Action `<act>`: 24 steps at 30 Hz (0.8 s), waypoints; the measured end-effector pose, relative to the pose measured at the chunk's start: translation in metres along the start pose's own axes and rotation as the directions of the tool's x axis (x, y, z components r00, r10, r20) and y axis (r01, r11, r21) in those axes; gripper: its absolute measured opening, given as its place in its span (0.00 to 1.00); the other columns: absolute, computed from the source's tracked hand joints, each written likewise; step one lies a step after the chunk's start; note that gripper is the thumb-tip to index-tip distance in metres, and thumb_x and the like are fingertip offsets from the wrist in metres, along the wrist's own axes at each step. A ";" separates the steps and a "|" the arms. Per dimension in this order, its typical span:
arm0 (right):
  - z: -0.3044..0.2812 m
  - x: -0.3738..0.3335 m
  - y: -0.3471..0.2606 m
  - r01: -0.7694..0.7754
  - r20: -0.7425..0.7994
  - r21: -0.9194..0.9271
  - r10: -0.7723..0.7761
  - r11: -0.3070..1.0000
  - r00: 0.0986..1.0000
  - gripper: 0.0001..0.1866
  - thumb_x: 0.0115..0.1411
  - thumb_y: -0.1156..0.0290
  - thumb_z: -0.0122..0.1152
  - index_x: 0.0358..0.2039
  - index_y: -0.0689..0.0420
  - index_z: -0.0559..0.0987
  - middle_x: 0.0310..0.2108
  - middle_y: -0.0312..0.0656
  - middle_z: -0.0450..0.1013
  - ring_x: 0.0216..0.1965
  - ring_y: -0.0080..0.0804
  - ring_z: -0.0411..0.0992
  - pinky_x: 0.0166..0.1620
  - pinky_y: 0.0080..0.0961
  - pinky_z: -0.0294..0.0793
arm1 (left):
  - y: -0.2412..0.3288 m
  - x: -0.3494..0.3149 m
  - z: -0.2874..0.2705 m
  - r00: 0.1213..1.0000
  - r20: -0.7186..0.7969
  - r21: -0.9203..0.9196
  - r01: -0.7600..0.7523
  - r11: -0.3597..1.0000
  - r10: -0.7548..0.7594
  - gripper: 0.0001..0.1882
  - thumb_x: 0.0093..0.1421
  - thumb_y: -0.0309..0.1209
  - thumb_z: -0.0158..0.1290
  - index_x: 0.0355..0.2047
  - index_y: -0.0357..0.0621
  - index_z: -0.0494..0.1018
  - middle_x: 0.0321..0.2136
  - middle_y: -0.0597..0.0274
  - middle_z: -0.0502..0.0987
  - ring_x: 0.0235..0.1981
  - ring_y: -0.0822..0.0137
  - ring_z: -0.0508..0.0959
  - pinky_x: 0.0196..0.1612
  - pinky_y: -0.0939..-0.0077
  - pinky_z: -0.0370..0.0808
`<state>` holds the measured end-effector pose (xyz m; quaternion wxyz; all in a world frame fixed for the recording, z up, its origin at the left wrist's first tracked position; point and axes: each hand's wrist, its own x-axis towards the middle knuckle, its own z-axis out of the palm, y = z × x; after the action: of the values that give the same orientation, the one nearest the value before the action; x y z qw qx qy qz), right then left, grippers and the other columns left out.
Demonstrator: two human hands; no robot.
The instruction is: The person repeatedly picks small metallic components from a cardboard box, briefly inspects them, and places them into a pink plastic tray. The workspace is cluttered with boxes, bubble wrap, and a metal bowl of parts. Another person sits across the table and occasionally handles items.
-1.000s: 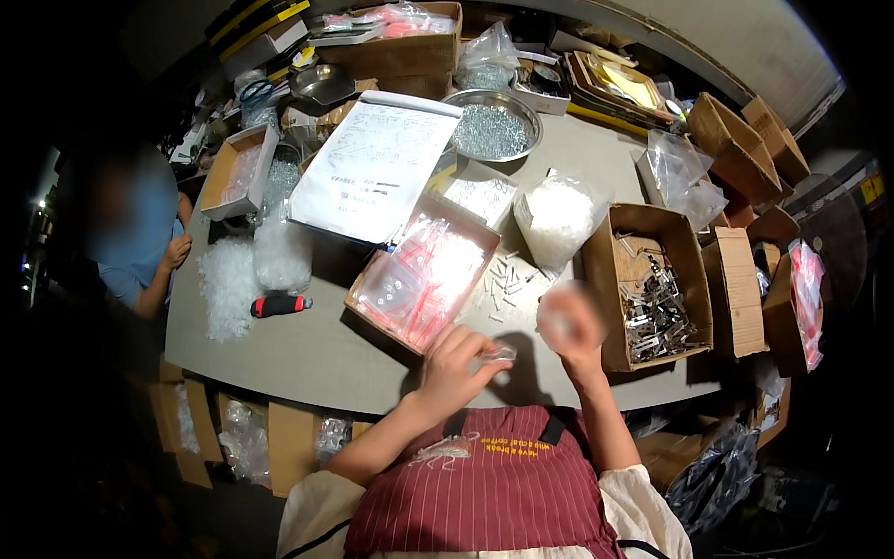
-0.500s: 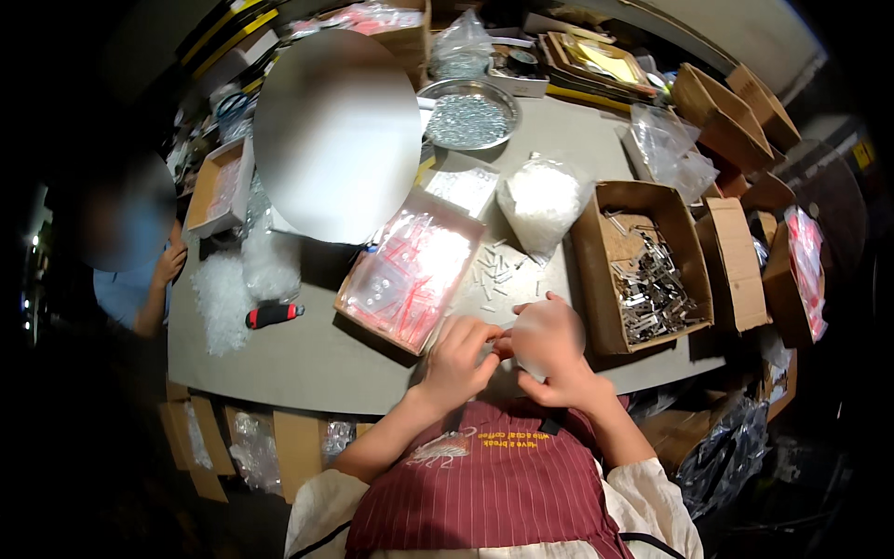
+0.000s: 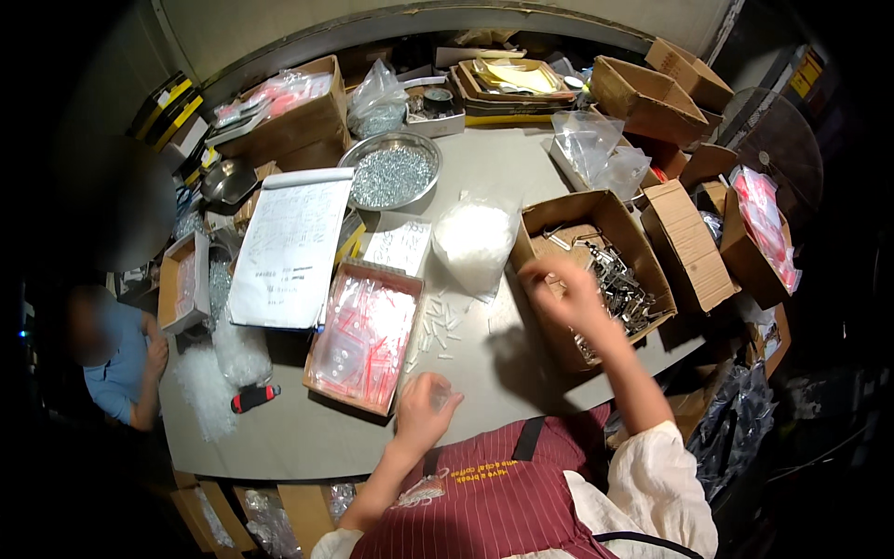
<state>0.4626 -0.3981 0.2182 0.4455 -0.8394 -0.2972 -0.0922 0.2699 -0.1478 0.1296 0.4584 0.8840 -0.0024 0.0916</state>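
My left hand [image 3: 425,410] is closed just above the table's near edge, with what looks like a small clear plastic bag [image 3: 440,397] between thumb and fingers. Beside it lies a shallow box of small clear zip bags [image 3: 361,340] with red edges. My right hand [image 3: 570,296] is over the left side of a cardboard box [image 3: 551,349], its fingers bent and apart; I see nothing in them. That box holds many loose metal clips [image 3: 626,284]. Small white pegs [image 3: 434,328] are scattered between the zip bags and a clear bag of white pieces [image 3: 475,244].
A round metal bowl of small screws [image 3: 395,174] and a clipboard with written sheets [image 3: 291,247] stand farther back. At left are a red-and-black tool [image 3: 254,399], a heap of clear plastic pieces [image 3: 207,391] and another person's arm [image 3: 152,373]. More cardboard boxes [image 3: 691,244] line the right side.
My hands were together above the table's near edge; they have separated. The right has gone right to the metal-clip box, the left remains near the zip bags. The view has shifted too.
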 end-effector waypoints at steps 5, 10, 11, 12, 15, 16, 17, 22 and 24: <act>-0.038 0.058 0.161 -0.348 -0.055 -0.508 0.374 0.788 0.926 0.13 0.54 0.72 0.61 0.41 0.58 0.82 0.39 0.52 0.78 0.42 0.54 0.78 0.48 0.43 0.77 | -0.005 -0.013 0.021 0.973 0.138 -0.178 0.207 0.962 -0.183 0.14 0.55 0.29 0.65 0.40 0.41 0.75 0.26 0.60 0.76 0.32 0.62 0.79 0.38 0.67 0.75; -0.009 0.055 0.203 -0.119 0.049 -0.673 0.205 0.730 0.978 0.17 0.48 0.78 0.62 0.41 0.58 0.84 0.39 0.51 0.74 0.41 0.54 0.75 0.45 0.47 0.77 | -0.001 -0.012 0.025 0.968 0.189 -0.220 0.208 0.953 -0.168 0.14 0.55 0.29 0.65 0.40 0.41 0.75 0.27 0.61 0.76 0.31 0.62 0.77 0.38 0.68 0.74; -0.002 0.055 0.202 -0.079 0.084 -0.715 0.197 0.694 0.977 0.16 0.48 0.78 0.62 0.40 0.58 0.84 0.38 0.50 0.74 0.41 0.53 0.75 0.46 0.46 0.76 | -0.003 -0.013 0.024 0.971 0.172 -0.214 0.203 0.955 -0.168 0.14 0.55 0.29 0.65 0.40 0.41 0.75 0.27 0.61 0.76 0.31 0.62 0.77 0.38 0.68 0.74; 0.000 0.053 0.202 -0.043 0.114 -0.756 0.197 0.653 0.974 0.15 0.48 0.77 0.63 0.39 0.57 0.83 0.37 0.48 0.74 0.42 0.51 0.75 0.46 0.45 0.76 | -0.005 -0.014 0.025 0.973 0.161 -0.210 0.198 0.958 -0.165 0.14 0.55 0.29 0.65 0.40 0.41 0.75 0.27 0.61 0.76 0.31 0.63 0.77 0.38 0.68 0.74; -0.006 0.045 0.206 0.077 0.122 -0.767 0.027 0.638 0.992 0.11 0.48 0.75 0.63 0.35 0.56 0.81 0.36 0.45 0.73 0.43 0.46 0.74 0.45 0.43 0.72 | -0.006 -0.014 0.024 0.974 0.160 -0.156 0.187 0.970 -0.162 0.14 0.55 0.29 0.65 0.40 0.41 0.75 0.27 0.61 0.76 0.31 0.63 0.77 0.38 0.68 0.74; -0.007 0.041 0.208 0.114 0.126 -0.769 -0.026 0.629 0.992 0.10 0.49 0.75 0.63 0.34 0.55 0.81 0.36 0.44 0.73 0.43 0.44 0.73 0.44 0.42 0.71 | -0.007 -0.016 0.026 0.970 0.166 -0.168 0.204 0.964 -0.177 0.14 0.55 0.29 0.65 0.40 0.41 0.75 0.27 0.61 0.76 0.31 0.63 0.78 0.38 0.68 0.74; -0.008 0.042 0.212 0.070 0.068 -0.811 -0.025 0.581 0.997 0.07 0.50 0.74 0.62 0.32 0.55 0.80 0.35 0.44 0.74 0.41 0.44 0.74 0.43 0.41 0.71 | -0.009 -0.017 0.028 0.966 0.171 -0.179 0.222 0.958 -0.192 0.14 0.55 0.29 0.65 0.40 0.41 0.76 0.27 0.61 0.76 0.31 0.63 0.78 0.38 0.68 0.74; -0.005 0.040 0.214 -0.048 0.037 -0.845 0.148 0.533 0.988 0.05 0.51 0.74 0.61 0.31 0.56 0.80 0.32 0.45 0.75 0.37 0.45 0.76 0.41 0.39 0.73 | -0.003 -0.011 0.036 0.969 0.201 -0.213 0.183 0.960 -0.140 0.13 0.56 0.27 0.65 0.41 0.40 0.76 0.26 0.65 0.76 0.29 0.71 0.77 0.37 0.74 0.74; 0.001 0.043 0.217 -0.068 0.020 -0.844 0.158 0.533 0.987 0.05 0.49 0.72 0.63 0.29 0.56 0.81 0.31 0.45 0.75 0.37 0.45 0.77 0.40 0.41 0.74 | 0.001 -0.005 0.034 0.975 0.194 -0.181 0.145 0.973 -0.109 0.13 0.56 0.27 0.65 0.41 0.40 0.76 0.26 0.65 0.77 0.29 0.72 0.77 0.37 0.74 0.74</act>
<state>0.6226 -0.4715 0.0851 -0.0207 -0.9707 -0.1822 -0.1550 0.2701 -0.1767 0.1104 0.5450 0.8382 0.0032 -0.0203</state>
